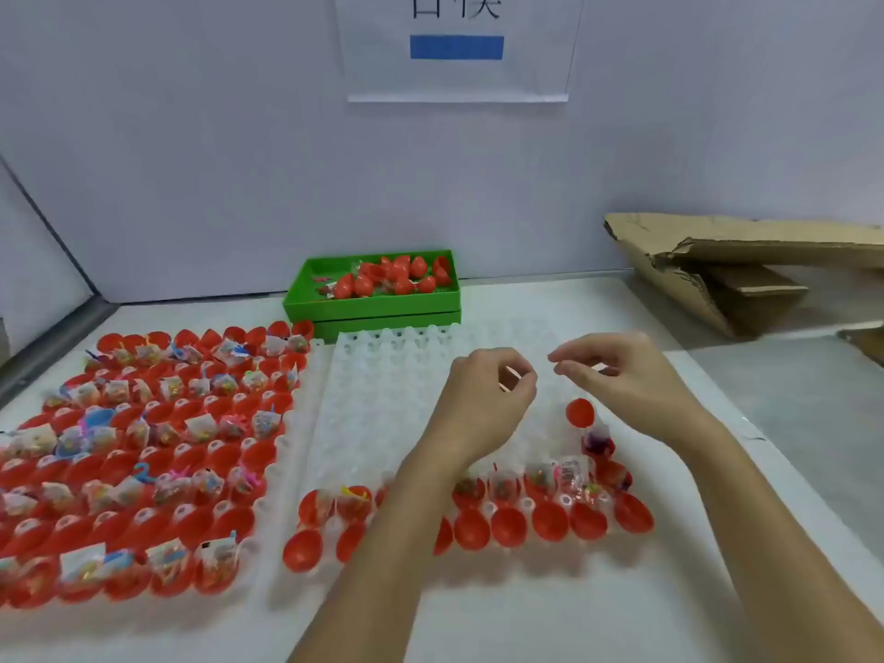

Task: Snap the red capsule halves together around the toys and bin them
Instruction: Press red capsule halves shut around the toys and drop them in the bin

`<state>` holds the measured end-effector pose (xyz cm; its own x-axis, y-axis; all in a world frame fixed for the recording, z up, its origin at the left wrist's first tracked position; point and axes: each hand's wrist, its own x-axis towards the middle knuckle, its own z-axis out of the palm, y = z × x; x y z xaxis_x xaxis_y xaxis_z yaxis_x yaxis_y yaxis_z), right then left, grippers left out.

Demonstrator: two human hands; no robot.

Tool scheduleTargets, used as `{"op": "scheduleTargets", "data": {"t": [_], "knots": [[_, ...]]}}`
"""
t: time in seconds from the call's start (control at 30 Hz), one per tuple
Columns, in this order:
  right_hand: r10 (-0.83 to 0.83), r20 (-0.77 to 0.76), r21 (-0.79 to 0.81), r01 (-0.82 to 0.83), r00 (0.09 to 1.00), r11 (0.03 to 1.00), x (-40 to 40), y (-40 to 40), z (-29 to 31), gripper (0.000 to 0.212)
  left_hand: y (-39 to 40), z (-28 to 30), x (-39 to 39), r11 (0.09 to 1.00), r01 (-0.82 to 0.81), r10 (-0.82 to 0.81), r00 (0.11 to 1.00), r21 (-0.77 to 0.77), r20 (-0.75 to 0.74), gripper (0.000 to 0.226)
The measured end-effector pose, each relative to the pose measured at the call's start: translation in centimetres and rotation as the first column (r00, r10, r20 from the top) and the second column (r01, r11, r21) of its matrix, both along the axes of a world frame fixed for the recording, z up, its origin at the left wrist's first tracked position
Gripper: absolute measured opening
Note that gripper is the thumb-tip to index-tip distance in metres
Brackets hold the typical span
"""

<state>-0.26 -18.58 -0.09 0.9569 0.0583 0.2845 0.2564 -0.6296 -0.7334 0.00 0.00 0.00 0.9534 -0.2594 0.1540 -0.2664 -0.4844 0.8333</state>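
White tabletop carries a clear cell tray (pixel 382 404). Both hands hover above it, holding nothing: left hand (pixel 488 399) loosely curled, right hand (pixel 626 380) relaxed, fingers bent. Nearest red capsule half (pixel 580 412) lies just below the right hand's fingers. Green bin (pixel 373 303) sits beyond. Forearms hide several front-row halves; bagged toys are blurred.

Left tray (pixel 28 557) cut by frame edge
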Motion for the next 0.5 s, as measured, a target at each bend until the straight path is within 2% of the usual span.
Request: {"op": "scheduleTargets", "data": {"t": [0.07,0.23,0.5], "knots": [[-0.037,-0.031,0.004,0.038,0.999,0.999,-0.1,-0.4,-0.5,0.017,0.1,-0.3,0.2,1.000,-0.025,0.026,0.999,-0.005,0.030,0.016],[-0.008,-0.066,-0.008,0.008,0.998,1.000,-0.5,-0.8,-1.1,0.017,0.4,-1.3,0.2,0.998,-0.066,0.066,0.993,0.003,0.094,0.015],[0.021,-0.126,-0.073,-0.030,0.992,0.997,-0.8,-1.8,-0.9,0.019,0.4,-0.9,-0.1,0.994,-0.046,0.032,0.990,0.096,0.140,0.013]]}}
